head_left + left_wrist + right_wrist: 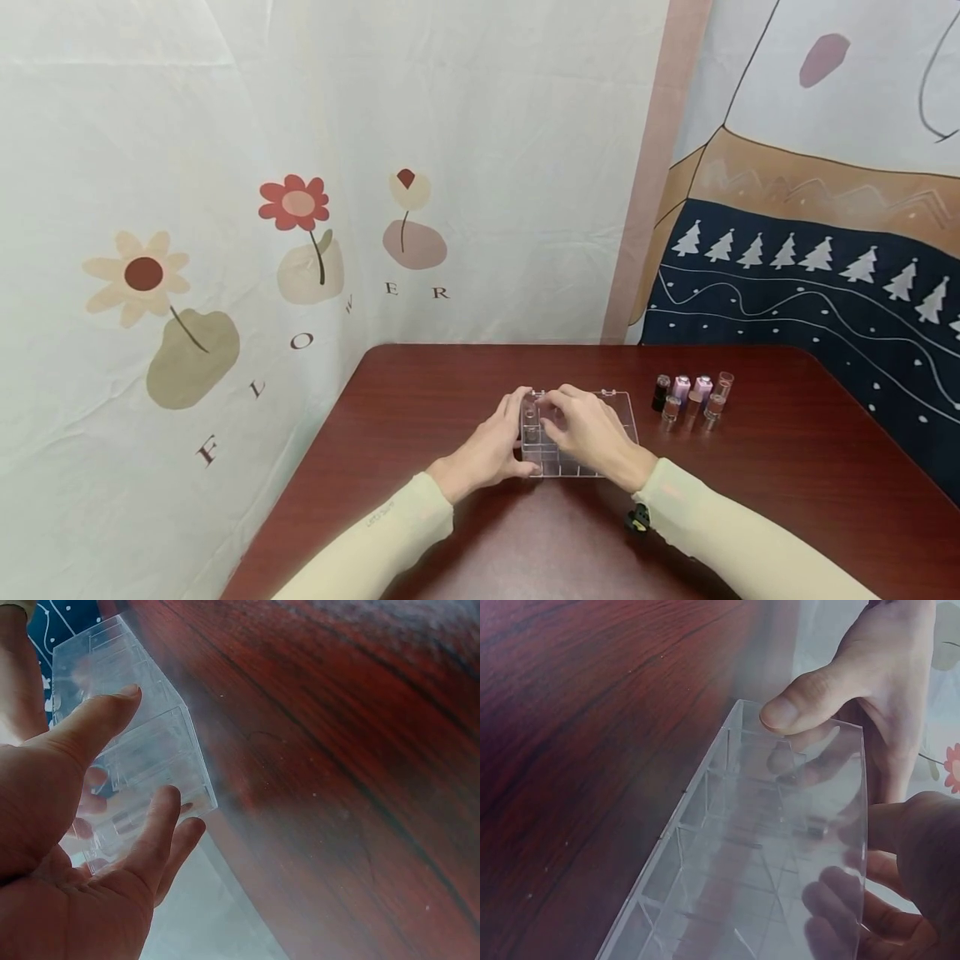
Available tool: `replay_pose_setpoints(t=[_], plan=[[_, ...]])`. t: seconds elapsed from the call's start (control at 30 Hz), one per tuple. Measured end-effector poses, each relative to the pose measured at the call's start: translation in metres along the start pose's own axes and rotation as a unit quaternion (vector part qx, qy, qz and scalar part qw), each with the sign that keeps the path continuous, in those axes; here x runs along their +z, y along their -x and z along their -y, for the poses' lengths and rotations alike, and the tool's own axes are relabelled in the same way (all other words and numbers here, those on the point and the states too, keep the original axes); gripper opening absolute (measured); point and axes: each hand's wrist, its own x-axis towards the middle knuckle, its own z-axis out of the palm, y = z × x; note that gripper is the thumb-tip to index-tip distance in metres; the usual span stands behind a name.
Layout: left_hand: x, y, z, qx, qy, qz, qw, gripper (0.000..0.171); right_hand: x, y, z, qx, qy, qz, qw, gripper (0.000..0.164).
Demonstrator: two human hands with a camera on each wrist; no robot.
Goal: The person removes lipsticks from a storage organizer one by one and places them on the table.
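Note:
A clear plastic organizer box (558, 469) with divided compartments rests on the table. My left hand (489, 442) grips its left end, the thumb at the front corner and the fingers along the side toward the back. Over the back-left compartments is my right hand (596, 433), with thumb and index fingertip spread apart and nothing visible between them. Its other fingers are bent, and it covers much of the box's middle. A small clear tube-like piece (530, 412) shows in the left column of compartments, beside the right fingertips.
To the right of the box stands a group of small lipstick-like tubes: a black one (661, 393), two lilac ones (681, 388) and several clear or pinkish ones (715, 407). The dark red table (420, 375) meets printed cloth hangings (510, 208) behind and at the sides.

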Motion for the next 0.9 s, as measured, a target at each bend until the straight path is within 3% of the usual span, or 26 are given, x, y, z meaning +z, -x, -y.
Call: replay_pose_setpoints(t=[0.57,0.9], plan=[[-0.0023,-0.0013,-0.0027,0.012,-0.016,-0.006,0.9998,0.125,0.0062,-0.0052,0.0035,0.014,0.012,0.007,1.000,0.025],[-0.0019,0.0008,-0.0032,0.009,-0.016,-0.005,0.9998,0.125,0.0104,-0.0066,0.0054,0.019,-0.008,0.003,1.000,0.019]])
